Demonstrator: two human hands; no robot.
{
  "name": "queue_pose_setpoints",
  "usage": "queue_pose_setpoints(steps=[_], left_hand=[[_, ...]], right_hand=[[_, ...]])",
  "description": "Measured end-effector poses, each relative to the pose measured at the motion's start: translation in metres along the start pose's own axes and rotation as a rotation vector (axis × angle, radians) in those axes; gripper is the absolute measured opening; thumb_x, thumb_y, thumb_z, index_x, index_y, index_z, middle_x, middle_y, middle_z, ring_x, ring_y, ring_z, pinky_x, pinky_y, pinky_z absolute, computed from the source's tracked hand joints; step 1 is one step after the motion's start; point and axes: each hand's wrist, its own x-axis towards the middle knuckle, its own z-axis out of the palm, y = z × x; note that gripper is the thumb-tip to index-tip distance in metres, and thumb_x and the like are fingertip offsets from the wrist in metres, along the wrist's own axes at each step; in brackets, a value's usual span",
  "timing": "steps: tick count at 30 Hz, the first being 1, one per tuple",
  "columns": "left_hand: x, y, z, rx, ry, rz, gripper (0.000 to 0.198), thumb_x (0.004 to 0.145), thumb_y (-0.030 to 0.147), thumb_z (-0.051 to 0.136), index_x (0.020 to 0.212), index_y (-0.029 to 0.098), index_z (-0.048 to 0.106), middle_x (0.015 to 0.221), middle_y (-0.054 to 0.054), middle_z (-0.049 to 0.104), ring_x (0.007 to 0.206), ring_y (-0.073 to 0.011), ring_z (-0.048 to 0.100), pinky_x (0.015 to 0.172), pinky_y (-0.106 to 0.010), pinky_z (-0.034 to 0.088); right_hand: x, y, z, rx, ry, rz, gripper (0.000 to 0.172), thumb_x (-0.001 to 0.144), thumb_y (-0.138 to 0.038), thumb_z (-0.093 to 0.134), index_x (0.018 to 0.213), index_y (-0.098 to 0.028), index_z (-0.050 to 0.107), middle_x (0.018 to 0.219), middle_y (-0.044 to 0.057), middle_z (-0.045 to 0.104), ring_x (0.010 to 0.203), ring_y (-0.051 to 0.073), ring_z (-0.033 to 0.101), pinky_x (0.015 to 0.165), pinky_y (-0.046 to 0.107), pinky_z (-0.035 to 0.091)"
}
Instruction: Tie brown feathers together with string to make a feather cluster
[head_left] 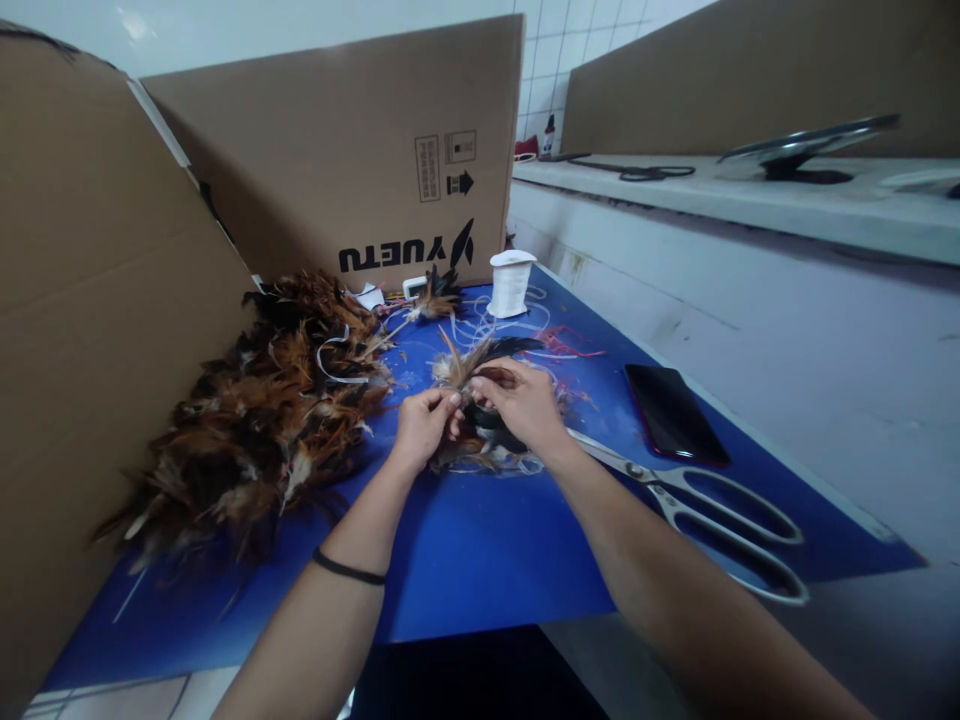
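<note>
My left hand and my right hand meet over the middle of the blue table, both closed in a pinch. Between them they grip a small bunch of feathers, brown and pale with a long black plume pointing right. Under my fingers lie more loose feathers and curls of white ribbon. Close to my right forearm rest large metal scissors, their blade tips hidden behind the arm. A white spool of ribbon stands upright beyond my hands.
Brown and black feathers form a big heap at the left, against a cardboard wall. A second cardboard panel closes the back. At the right lies a black phone. Pink threads lie near the spool. A ledge carries black scissors.
</note>
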Motion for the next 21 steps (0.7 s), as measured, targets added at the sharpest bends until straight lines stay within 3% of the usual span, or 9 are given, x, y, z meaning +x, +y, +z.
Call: queue_pose_setpoints(steps=[10,21], left_hand=[[0.0001,0.0003,0.0002,-0.026,-0.005,-0.014,0.029,0.072,0.040,0.065,0.062,0.013,0.060,0.042,0.003,0.053,0.035,-0.0063,0.045,0.039,-0.018,0.039],[0.0013,-0.0029,-0.0005,0.023,-0.030,-0.008,0.028,0.073,0.040,0.063,0.062,0.014,0.060,0.043,0.003,0.054,0.035,-0.0069,0.047,0.041,-0.019,0.040]], right_hand=[[0.0002,0.0030,0.0006,-0.026,-0.056,-0.025,0.011,0.074,-0.025,0.059,0.082,-0.018,0.063,0.068,0.000,0.063,0.060,0.014,0.060,0.059,0.026,0.047],[-0.0005,0.0085,-0.0005,-0.251,-0.084,-0.079,0.014,0.076,-0.026,0.059,0.086,-0.020,0.067,0.067,0.000,0.063,0.057,0.013,0.054,0.058,0.026,0.045]])
